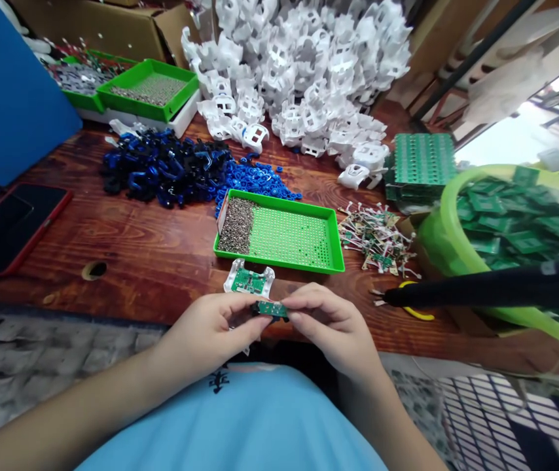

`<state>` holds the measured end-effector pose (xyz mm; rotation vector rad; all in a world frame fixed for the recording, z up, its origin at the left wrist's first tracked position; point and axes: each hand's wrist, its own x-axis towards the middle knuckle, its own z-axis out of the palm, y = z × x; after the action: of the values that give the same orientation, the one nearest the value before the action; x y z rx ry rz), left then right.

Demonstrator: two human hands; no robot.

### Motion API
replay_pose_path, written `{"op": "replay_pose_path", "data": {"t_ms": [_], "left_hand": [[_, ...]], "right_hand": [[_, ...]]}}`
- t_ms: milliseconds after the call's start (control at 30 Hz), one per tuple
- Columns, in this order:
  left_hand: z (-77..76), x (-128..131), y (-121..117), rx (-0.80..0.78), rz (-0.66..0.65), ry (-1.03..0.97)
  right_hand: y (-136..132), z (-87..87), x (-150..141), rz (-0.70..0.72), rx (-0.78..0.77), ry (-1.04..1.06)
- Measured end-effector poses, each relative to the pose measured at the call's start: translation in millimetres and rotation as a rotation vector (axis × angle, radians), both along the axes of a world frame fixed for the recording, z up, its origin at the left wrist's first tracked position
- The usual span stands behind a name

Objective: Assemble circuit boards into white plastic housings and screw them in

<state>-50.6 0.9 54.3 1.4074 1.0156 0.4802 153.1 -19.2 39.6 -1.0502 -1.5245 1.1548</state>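
Between my two hands, near the table's front edge, is a small green circuit board (272, 309). My left hand (215, 327) pinches its left end between thumb and fingers. At the other end, my right hand (333, 324) grips it the same way. Dark parts show just under the board, mostly hidden by my fingers. Right behind my hands lies a white plastic shell (234, 273) with a larger green circuit board (250, 281) set in it. A green tray (292, 239) stands beyond, with small metal screws (235, 226) heaped at its left end.
Blue-black plastic parts (166, 167), small blue rings (257, 180) and white shells (304, 72) are piled behind. Wired small boards (380, 239) lie right of the tray. A black rod (480, 284) crosses in front of a green tub (449, 196) of boards. A phone (9, 226) lies left.
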Motion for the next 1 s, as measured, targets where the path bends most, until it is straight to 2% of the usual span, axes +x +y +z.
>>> {"op": "replay_pose_path", "data": {"t_ms": [233,467,733,1000], "left_hand": [[4.0,-0.4,-1.8,0.041,0.006,0.029],[1.7,-4.0,-3.9,0.103,0.0,0.04],[-3.6,-2.6,-6.5,-0.106,0.069,-0.053],[-3.2,-0.9,-4.2,-0.259,0.105,-0.156]], "right_hand": [[-3.8,-0.5,-6.9,-0.062,-0.008,-0.012],[-9.6,8.7,-13.4,-0.118,0.157,-0.223],[-19.0,12.6,-19.5,-0.11,0.295,-0.411],[-24.8,7.4,-23.0,-0.162,0.372,-0.56]]}}
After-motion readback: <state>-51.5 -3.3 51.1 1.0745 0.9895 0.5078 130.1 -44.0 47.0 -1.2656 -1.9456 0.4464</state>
